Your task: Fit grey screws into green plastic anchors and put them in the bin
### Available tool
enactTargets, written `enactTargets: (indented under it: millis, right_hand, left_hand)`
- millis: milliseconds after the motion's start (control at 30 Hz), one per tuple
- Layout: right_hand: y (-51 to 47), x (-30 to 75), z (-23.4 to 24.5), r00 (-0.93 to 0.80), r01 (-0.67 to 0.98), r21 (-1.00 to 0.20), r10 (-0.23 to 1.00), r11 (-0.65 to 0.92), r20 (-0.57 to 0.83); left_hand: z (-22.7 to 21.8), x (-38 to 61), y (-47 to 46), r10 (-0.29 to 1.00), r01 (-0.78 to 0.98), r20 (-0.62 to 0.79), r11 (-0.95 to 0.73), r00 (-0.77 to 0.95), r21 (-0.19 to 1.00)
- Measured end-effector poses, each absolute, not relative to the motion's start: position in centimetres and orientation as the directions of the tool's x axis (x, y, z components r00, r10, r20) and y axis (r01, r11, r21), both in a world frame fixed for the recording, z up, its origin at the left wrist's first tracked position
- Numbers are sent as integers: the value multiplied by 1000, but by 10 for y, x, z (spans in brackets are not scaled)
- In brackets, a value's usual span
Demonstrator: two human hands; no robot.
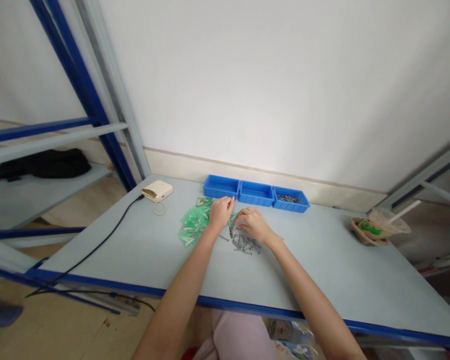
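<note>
My left hand [220, 212] rests over the right edge of a pile of small green plastic bags [194, 223], its fingers curled together near a bag. My right hand [252, 223] sits just right of it, above a loose heap of grey screws [244, 243], with the fingers bent in a pinch; a screw seems to hang below the fingertips. Both hands are close together, almost touching, in the middle of the grey table [322, 270].
Three blue bins [255, 193] stand in a row at the back; the right one holds screws. A cream power bank [157, 191] with a black cable lies at the back left. A drink cup with a straw [378, 227] lies at the right. Blue shelf frames flank the table.
</note>
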State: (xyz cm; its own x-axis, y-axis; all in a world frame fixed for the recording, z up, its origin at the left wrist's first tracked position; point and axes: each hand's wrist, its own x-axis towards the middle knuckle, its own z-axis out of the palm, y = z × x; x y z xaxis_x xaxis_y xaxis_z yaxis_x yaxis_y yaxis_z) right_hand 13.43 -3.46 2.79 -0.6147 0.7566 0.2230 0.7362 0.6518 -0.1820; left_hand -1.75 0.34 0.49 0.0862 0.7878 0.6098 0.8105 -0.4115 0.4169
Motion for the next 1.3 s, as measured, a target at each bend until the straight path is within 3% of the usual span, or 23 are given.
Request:
enactTargets:
  millis: [200,500,700,967,1200,1300]
  right_hand:
    - [-40,125,11,-589,750,-211,778,627,219]
    - [-45,124,9,-570,794,-82,784,602,244]
    - [-49,119,19,-597,733,-154,736,662,320]
    - [-37,114,23,-712,686,51,654,726,256]
    - [-29,117,13,-702,701,110,656,704,275]
    - [-31,118,15,-689,703,64,655,708,310]
  left_hand:
    - [5,-15,5,781,840,616,-397,98,369]
    - [5,-16,4,773,871,623,-384,122,306]
    - [5,-17,4,782,860,611,-391,122,328]
    - [4,-22,2,802,852,589,-373,97,368]
    - [5,-23,3,797,863,596,-364,95,350]
    - [4,-22,1,809,857,576,-373,113,355]
